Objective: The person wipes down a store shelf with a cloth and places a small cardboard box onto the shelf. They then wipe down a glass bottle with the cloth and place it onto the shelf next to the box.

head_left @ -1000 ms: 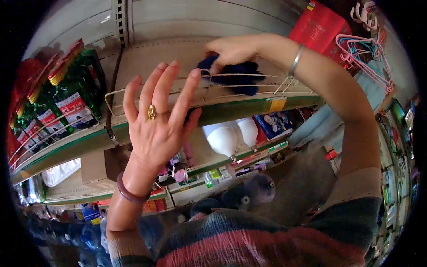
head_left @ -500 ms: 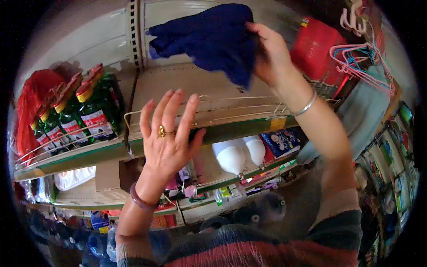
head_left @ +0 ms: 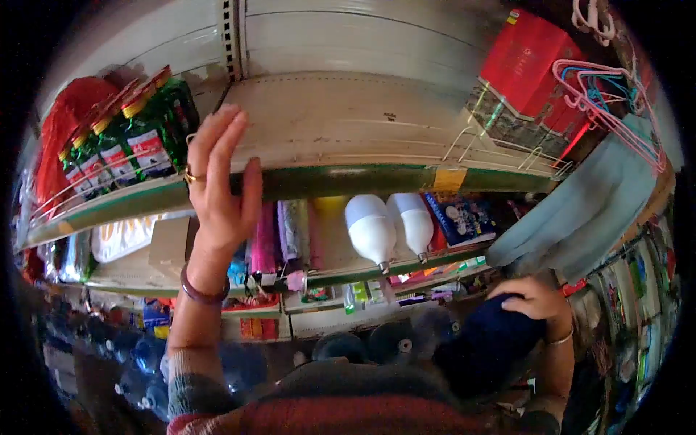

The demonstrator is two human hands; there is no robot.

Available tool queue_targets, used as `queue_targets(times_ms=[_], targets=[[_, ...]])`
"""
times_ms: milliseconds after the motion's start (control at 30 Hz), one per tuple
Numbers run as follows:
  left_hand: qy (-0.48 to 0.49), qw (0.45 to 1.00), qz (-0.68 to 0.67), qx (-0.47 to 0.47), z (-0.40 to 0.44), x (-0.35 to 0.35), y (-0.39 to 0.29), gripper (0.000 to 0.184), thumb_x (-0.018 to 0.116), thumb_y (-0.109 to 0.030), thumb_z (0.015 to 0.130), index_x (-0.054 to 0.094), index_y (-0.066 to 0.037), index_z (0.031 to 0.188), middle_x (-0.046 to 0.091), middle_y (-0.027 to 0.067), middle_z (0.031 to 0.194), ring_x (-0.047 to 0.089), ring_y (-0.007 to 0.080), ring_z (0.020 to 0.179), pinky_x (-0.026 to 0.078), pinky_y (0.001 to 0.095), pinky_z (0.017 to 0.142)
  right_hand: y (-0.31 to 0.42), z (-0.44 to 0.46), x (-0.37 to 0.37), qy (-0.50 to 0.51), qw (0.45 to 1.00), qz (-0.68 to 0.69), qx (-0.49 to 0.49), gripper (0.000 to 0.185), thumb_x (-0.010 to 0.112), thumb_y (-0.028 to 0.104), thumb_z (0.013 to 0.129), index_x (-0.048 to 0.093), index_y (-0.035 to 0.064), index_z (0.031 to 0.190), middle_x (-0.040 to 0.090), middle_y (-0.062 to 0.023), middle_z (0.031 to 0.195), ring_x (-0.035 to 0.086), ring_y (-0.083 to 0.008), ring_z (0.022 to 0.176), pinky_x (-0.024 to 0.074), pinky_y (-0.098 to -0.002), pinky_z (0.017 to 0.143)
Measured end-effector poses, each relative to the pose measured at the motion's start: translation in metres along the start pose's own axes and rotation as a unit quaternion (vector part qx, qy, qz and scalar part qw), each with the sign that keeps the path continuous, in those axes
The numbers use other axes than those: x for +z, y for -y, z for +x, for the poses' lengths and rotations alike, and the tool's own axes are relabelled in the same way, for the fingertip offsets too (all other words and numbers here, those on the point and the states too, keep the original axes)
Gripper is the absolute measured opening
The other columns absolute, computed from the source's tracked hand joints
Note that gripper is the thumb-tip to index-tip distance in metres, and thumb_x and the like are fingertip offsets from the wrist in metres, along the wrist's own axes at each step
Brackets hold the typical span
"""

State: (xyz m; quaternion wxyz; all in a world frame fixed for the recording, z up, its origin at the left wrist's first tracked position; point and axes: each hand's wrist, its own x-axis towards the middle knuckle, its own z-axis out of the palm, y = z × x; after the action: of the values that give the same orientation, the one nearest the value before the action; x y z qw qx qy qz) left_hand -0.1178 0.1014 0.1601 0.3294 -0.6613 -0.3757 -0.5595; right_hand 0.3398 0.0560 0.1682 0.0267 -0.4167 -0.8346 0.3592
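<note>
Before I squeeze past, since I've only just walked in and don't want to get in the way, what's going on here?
A person is at some store shelves, with a dark blue cloth in their right hand, held low in front of the shelving. Their left hand is raised, fingers extended, before the upper shelf; whether it touches is unclear. Green bottles and a red box stand on that level.

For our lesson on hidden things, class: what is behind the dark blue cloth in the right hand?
Past the left edge of the dark blue cloth, a dim rounded container partly shows. Anything directly behind the cloth or the right hand is covered.
</note>
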Motion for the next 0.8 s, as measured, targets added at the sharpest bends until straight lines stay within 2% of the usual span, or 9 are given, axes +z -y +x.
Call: queue_targets(times_ms=[67, 167, 200, 300, 367, 433, 600, 667, 800], targets=[[-0.011, 1.0, 0.026, 0.005, 0.007, -0.007, 0.001, 0.043, 0.052, 0.006, 0.077, 0.054, -0.001, 0.12, 0.053, 0.0176, 0.123, 0.05, 0.0321, 0.115, 0.039, 0.0395, 0.098, 0.001, -0.014, -0.004, 0.016, 0.999, 0.032, 0.021, 0.025, 0.06, 0.012, 0.079, 0.062, 0.0006, 0.102, 0.065, -0.0116, 0.097, 0.061, -0.0234, 0.094, 0.0457, -0.0332, 0.083], [-0.029, 0.998, 0.048, -0.012, 0.01, -0.018, 0.005, 0.039, 0.05, 0.003, 0.082, 0.055, -0.003, 0.12, 0.054, 0.0169, 0.123, 0.052, 0.0317, 0.113, 0.039, 0.0386, 0.098, -0.013, -0.03, -0.019, -0.257, 0.964, 0.054, -0.034, 0.052, 0.059, 0.043, 0.073, 0.062, -0.0002, 0.101, 0.063, -0.0091, 0.096, 0.057, -0.0201, 0.093, 0.0407, -0.0289, 0.084], [-0.016, 0.997, 0.068, -0.021, 0.008, -0.022, 0.007, 0.04, 0.049, 0.004, 0.082, 0.055, -0.003, 0.121, 0.054, 0.0163, 0.123, 0.052, 0.0313, 0.114, 0.039, 0.0383, 0.098, -0.015, -0.026, -0.031, -0.353, 0.932, 0.062, -0.056, 0.052, 0.06, 0.037, 0.072, 0.061, -0.0029, 0.104, 0.06, -0.0113, 0.102, 0.056, -0.0182, 0.097, 0.0412, -0.0287, 0.088], [0.014, 0.992, 0.109, -0.054, 0.0, -0.024, 0.016, 0.042, 0.051, 0.006, 0.077, 0.056, -0.002, 0.118, 0.052, 0.0139, 0.124, 0.051, 0.0312, 0.113, 0.041, 0.0399, 0.095, 0.001, 0.014, -0.079, -0.497, 0.841, 0.186, -0.107, 0.041, 0.045, 0.017, 0.092, 0.047, -0.0029, 0.128, 0.052, -0.0105, 0.126, 0.051, -0.02, 0.114, 0.0374, -0.0318, 0.1], [0.022, 0.99, 0.129, -0.043, -0.005, -0.024, 0.021, 0.042, 0.053, 0.005, 0.076, 0.056, -0.003, 0.118, 0.052, 0.0133, 0.125, 0.05, 0.0313, 0.114, 0.039, 0.0407, 0.097, 0.033, 0.047, -0.1, -0.512, 0.797, 0.192, -0.258, 0.039, 0.044, 0.021, 0.095, 0.049, -0.0023, 0.127, 0.054, -0.0112, 0.125, 0.053, -0.0197, 0.112, 0.0385, -0.0321, 0.1], [0.03, 0.988, 0.149, -0.028, -0.007, -0.028, 0.023, 0.042, 0.055, 0.003, 0.076, 0.056, -0.004, 0.117, 0.052, 0.012, 0.125, 0.048, 0.0305, 0.117, 0.037, 0.0416, 0.098, 0.105, 0.086, -0.116, -0.355, 0.755, 0.458, -0.308, 0.033, 0.045, 0.019, 0.093, 0.058, 0.0003, 0.118, 0.062, -0.0109, 0.114, 0.06, -0.0207, 0.102, 0.0457, -0.0327, 0.092], [0.057, 0.974, 0.218, 0.01, -0.007, -0.025, 0.025, 0.041, 0.056, 0.002, 0.075, 0.057, -0.004, 0.115, 0.054, 0.0096, 0.122, 0.05, 0.0283, 0.114, 0.038, 0.0429, 0.098, 0.161, 0.16, -0.135, -0.265, 0.766, 0.48, -0.335, 0.026, 0.052, 0.018, 0.09, 0.062, 0.0028, 0.108, 0.066, -0.0095, 0.102, 0.064, -0.02, 0.09, 0.0502, -0.0327, 0.083], [0.056, 0.975, 0.216, 0.015, -0.008, -0.026, 0.026, 0.04, 0.057, 0.002, 0.075, 0.058, -0.003, 0.115, 0.055, 0.0094, 0.12, 0.051, 0.0279, 0.113, 0.039, 0.0432, 0.097, 0.191, 0.191, -0.126, -0.35, 0.762, 0.446, -0.313, 0.032, 0.046, 0.019, 0.093, 0.057, -0.0018, 0.114, 0.065, -0.0117, 0.106, 0.065, -0.0234, 0.09, 0.054, -0.0346, 0.081], [0.057, 0.977, 0.206, 0.007, -0.005, -0.03, 0.022, 0.041, 0.057, 0.001, 0.074, 0.058, -0.004, 0.115, 0.055, 0.0099, 0.118, 0.052, 0.0279, 0.112, 0.039, 0.0434, 0.097, 0.22, 0.23, -0.128, -0.345, 0.766, 0.403, -0.362, 0.03, 0.052, 0.013, 0.089, 0.057, -0.0004, 0.115, 0.065, -0.0118, 0.106, 0.063, -0.0206, 0.096, 0.0484, -0.0328, 0.09]])
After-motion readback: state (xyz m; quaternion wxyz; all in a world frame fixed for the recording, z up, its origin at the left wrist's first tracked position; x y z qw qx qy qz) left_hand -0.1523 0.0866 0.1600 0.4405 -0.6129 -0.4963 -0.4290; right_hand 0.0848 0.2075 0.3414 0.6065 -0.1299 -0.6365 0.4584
